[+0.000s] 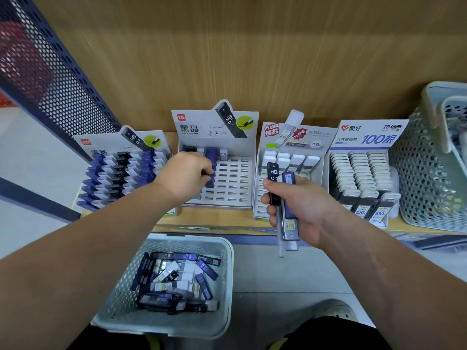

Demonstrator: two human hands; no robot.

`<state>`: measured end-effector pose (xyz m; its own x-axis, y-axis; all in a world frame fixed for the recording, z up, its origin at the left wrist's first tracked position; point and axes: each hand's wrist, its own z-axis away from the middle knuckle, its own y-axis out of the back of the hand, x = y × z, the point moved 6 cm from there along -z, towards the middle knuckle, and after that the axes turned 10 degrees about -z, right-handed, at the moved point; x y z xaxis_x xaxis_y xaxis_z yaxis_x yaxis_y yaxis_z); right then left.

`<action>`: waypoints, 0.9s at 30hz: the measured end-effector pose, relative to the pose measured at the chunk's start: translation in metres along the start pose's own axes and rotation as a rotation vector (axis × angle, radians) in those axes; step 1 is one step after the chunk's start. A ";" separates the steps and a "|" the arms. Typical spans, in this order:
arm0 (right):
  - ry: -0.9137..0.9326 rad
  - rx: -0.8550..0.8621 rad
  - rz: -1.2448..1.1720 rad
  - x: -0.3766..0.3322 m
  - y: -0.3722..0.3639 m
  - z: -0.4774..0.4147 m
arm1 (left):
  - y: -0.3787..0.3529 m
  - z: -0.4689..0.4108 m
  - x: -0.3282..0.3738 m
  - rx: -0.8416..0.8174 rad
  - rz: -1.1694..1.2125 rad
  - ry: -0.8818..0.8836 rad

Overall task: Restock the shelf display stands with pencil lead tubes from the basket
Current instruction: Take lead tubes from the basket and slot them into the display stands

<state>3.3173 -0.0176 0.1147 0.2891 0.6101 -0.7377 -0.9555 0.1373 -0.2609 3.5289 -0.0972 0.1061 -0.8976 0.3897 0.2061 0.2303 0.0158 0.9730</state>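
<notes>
Person, seen from above. Left hand [185, 176] and right hand [300, 205]: bare. Left forearm [101, 236] and right forearm [379, 248]: bare, uncovered up to the edge of view. Legwear: black fabric [328, 334] along the bottom edge, both sides. Detail: small yellow-green patches [276, 346] beside it, kind unclear

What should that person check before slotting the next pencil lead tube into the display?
1. Free slots in grey slotted stand: ok, many empty.
2. Grip of left hand on blue tube: ok, pinched at the slots.
3. That tube fully seated: cannot tell, fingers hide it.
4. Hold of right hand on spare tubes: ok, fingers curled round.
5. Stock in lower basket: ok, plenty.
</notes>
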 end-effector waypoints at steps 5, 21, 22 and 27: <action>0.002 0.000 0.003 0.001 -0.001 0.000 | -0.014 0.001 -0.002 0.007 -0.087 -0.047; -0.050 -0.222 0.209 0.007 -0.021 0.020 | 0.010 0.028 0.072 -0.181 1.040 0.522; -0.047 -0.213 0.203 0.007 -0.020 0.021 | 0.008 0.031 0.073 -0.175 1.080 0.561; -0.050 -0.113 0.177 0.006 -0.006 0.026 | 0.001 0.046 0.071 -0.127 1.247 0.714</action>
<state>3.3230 0.0053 0.1280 0.1112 0.6551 -0.7473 -0.9777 -0.0625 -0.2003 3.4828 -0.0273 0.1171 -0.1414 -0.4474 0.8831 0.9898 -0.0805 0.1178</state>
